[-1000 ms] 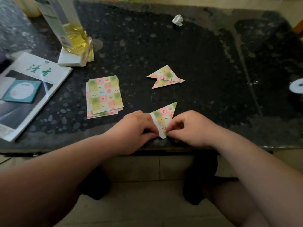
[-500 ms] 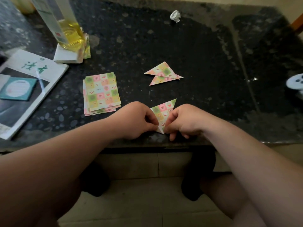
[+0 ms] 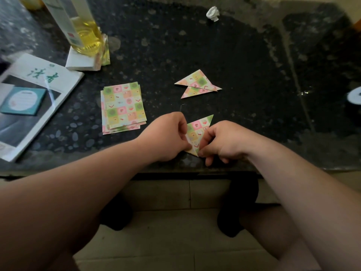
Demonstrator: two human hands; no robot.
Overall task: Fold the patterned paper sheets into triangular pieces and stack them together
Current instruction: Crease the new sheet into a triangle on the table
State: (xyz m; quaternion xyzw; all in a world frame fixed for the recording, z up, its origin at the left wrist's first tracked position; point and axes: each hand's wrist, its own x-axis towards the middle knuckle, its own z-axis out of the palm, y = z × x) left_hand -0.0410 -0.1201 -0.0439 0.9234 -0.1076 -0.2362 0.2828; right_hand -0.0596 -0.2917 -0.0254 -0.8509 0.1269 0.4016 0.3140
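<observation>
A folded triangle of checkered pastel paper (image 3: 199,130) lies near the front edge of the dark stone table (image 3: 244,65). My left hand (image 3: 168,136) pinches its left side and my right hand (image 3: 220,142) pinches its lower right edge, fingers curled. The triangle's lower tip pokes out between the two hands. Behind it two finished triangles (image 3: 197,84) lie overlapping each other. To the left sits a stack of flat patterned sheets (image 3: 123,107).
A magazine (image 3: 29,102) with a teal card on it lies at the left edge. A bottle of yellow liquid (image 3: 82,30) stands on a white pad at the back left. A crumpled white scrap (image 3: 212,14) lies at the back. A white round object (image 3: 354,95) is at the right.
The white flap at the sheet's lower left has been folded in, so the piece is now a closed triangle. Both hands stayed on it and shifted slightly.
</observation>
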